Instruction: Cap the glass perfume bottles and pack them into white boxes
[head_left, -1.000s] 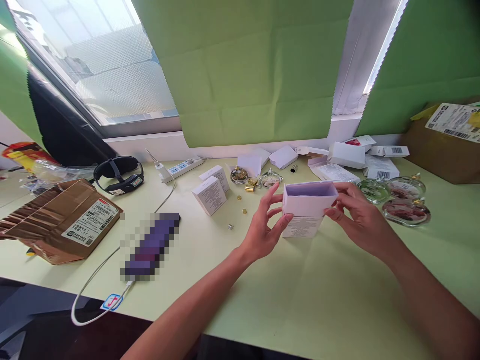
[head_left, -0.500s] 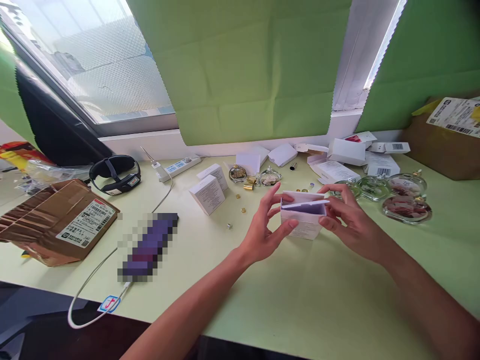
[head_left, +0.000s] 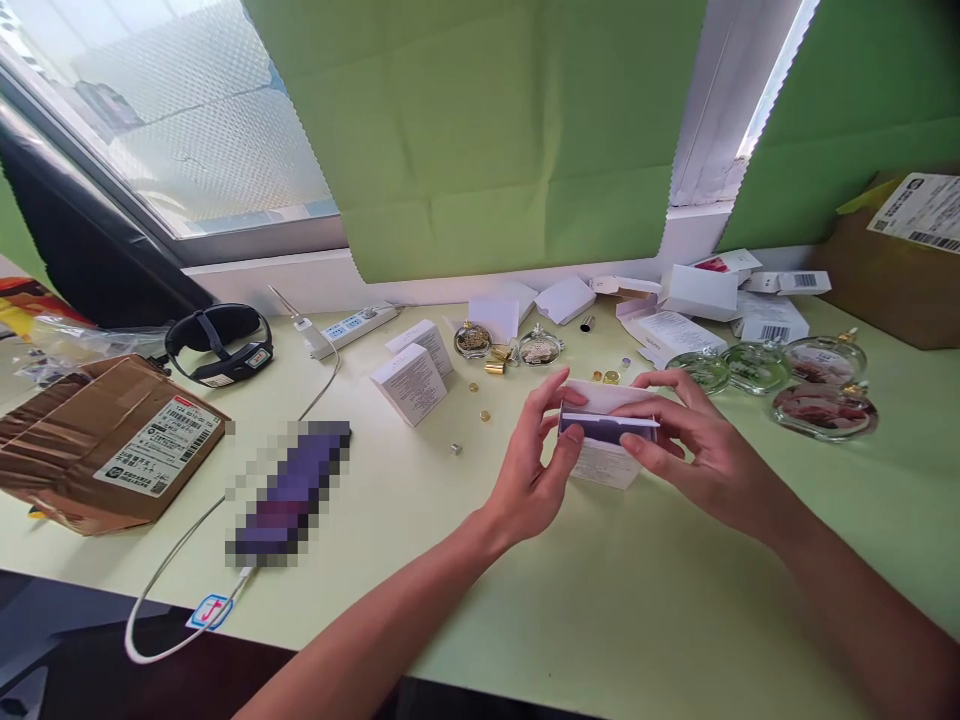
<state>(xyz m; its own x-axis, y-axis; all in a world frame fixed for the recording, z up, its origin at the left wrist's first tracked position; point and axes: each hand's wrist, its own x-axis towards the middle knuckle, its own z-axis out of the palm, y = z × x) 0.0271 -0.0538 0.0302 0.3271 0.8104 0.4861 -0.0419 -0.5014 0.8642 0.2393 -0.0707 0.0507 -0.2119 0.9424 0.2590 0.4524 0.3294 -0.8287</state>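
Between my hands stands a small white carton [head_left: 606,466] with its top end open toward me and a flap raised at the back. My left hand [head_left: 536,465] grips its left side, thumb on the front edge. On the right side my right hand [head_left: 686,440] holds it, thumb at the front rim and fingers at the flap. The inside looks dark; what it contains cannot be made out. Behind the carton lie gold rings [head_left: 611,377]. Two closed white cartons [head_left: 411,385] stand to the left, with gold and silver caps [head_left: 456,449] scattered nearby.
Several round glass bottles [head_left: 825,412] lie at the right, before piled white boxes [head_left: 701,292]. Two more ornate bottles [head_left: 540,347] are at the back. A brown parcel [head_left: 112,440], a headset [head_left: 219,345], a power strip [head_left: 360,325] and a cabled phone [head_left: 289,495] occupy the left.
The carton has tipped toward me, showing more of its dark opening. My left thumb has moved up to its front edge, and my right fingers have shifted to the flap. The view has shifted slightly.
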